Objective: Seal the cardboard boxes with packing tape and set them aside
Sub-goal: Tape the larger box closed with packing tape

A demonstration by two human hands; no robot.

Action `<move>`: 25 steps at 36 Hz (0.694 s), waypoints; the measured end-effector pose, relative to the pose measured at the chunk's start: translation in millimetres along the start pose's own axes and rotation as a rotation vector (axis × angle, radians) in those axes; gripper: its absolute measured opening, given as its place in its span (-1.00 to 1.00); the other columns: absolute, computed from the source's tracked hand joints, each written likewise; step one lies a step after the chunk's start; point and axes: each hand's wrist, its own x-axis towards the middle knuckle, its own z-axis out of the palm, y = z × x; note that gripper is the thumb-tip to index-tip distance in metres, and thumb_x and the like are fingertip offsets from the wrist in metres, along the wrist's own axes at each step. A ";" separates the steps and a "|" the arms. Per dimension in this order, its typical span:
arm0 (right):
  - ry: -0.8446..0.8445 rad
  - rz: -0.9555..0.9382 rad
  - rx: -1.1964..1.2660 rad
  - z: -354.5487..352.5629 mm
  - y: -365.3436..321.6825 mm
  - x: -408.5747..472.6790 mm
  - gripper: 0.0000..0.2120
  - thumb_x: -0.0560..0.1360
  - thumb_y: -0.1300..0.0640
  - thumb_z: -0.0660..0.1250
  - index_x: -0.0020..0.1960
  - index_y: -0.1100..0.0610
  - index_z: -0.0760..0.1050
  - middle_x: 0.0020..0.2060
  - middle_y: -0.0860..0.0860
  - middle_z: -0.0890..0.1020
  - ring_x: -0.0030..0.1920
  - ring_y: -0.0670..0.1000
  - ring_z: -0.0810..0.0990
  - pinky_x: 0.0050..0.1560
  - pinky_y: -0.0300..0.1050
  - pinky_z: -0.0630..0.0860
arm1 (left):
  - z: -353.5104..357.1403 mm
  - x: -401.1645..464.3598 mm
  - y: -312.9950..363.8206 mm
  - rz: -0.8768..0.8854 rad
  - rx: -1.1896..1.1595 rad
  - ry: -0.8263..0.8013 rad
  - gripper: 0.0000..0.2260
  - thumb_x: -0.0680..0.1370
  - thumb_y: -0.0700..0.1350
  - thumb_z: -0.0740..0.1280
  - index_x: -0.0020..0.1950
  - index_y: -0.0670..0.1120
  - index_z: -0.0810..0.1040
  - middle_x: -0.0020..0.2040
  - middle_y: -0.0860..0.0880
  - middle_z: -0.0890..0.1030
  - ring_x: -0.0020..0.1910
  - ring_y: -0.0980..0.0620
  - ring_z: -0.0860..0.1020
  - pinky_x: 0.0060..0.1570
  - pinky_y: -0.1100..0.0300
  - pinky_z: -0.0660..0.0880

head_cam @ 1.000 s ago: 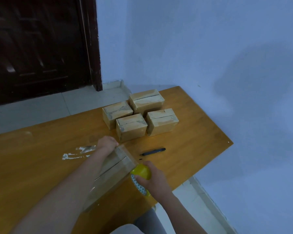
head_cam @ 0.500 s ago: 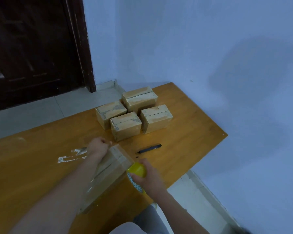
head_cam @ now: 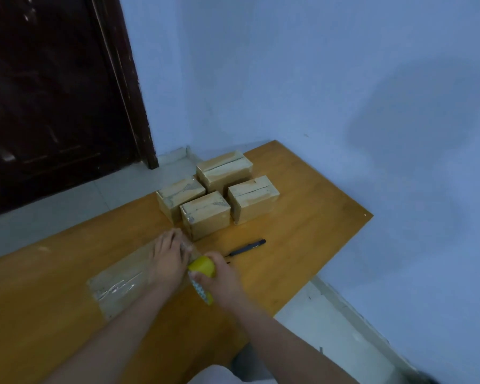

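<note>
Head view: the left hand [head_cam: 168, 260] presses flat, fingers straight, on the far end of the taped cardboard box [head_cam: 122, 284] mid-table; the right hand [head_cam: 219, 278] grips the yellow tape roll [head_cam: 202, 268] touching that end — four boxes [head_cam: 205, 214] sit near the table's [head_cam: 302, 217] far edge, a pen [head_cam: 247, 247] between, bare wood to the right

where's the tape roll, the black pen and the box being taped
tape roll [head_cam: 202, 267]: head view, yellow top.
black pen [head_cam: 247, 247]: head view, mid-barrel.
box being taped [head_cam: 119, 284]: head view, shiny taped top.
</note>
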 end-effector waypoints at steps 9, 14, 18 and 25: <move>-0.049 -0.011 -0.086 0.5 1.6 1.4 -0.38 0.53 -0.18 0.25 0.48 0.06 0.19 0.23 0.11 0.53 0.18 0.12 0.53 0.15 0.05 0.49 | 3.7 -6.6 -4.7 0.021 0.191 -0.170 -0.50 0.68 0.04 -0.19 0.55 -0.10 -0.28 0.56 -0.04 -0.28 0.51 0.05 -0.31 0.46 0.09 -0.29; -0.069 -0.029 -0.100 -2.3 2.0 1.2 -0.32 0.53 -0.19 0.22 0.52 0.09 0.11 0.40 0.11 0.38 0.33 0.12 0.41 0.26 -0.02 0.40 | 2.6 -6.3 -5.7 0.031 0.168 -0.177 -0.50 0.67 0.04 -0.19 0.54 -0.10 -0.29 0.54 -0.03 -0.30 0.44 0.12 -0.37 0.47 0.10 -0.29; -0.071 -0.012 -0.100 1.0 3.2 -0.4 -0.33 0.55 -0.16 0.22 0.54 0.06 0.07 0.38 0.13 0.40 0.31 0.14 0.42 0.23 -0.03 0.38 | 3.1 -6.7 -8.0 0.031 0.162 -0.168 -0.50 0.67 0.04 -0.19 0.55 -0.09 -0.27 0.55 -0.02 -0.28 0.43 0.15 -0.37 0.48 0.10 -0.28; -0.066 0.016 -0.196 4.7 5.9 1.3 -0.36 0.53 -0.20 0.22 0.49 0.08 0.14 0.22 0.15 0.53 0.14 0.16 0.55 0.04 -0.07 0.46 | 1.2 -6.8 -4.1 0.017 0.140 -0.148 -0.51 0.67 0.04 -0.20 0.55 -0.08 -0.26 0.54 0.02 -0.29 0.47 0.13 -0.34 0.47 0.10 -0.30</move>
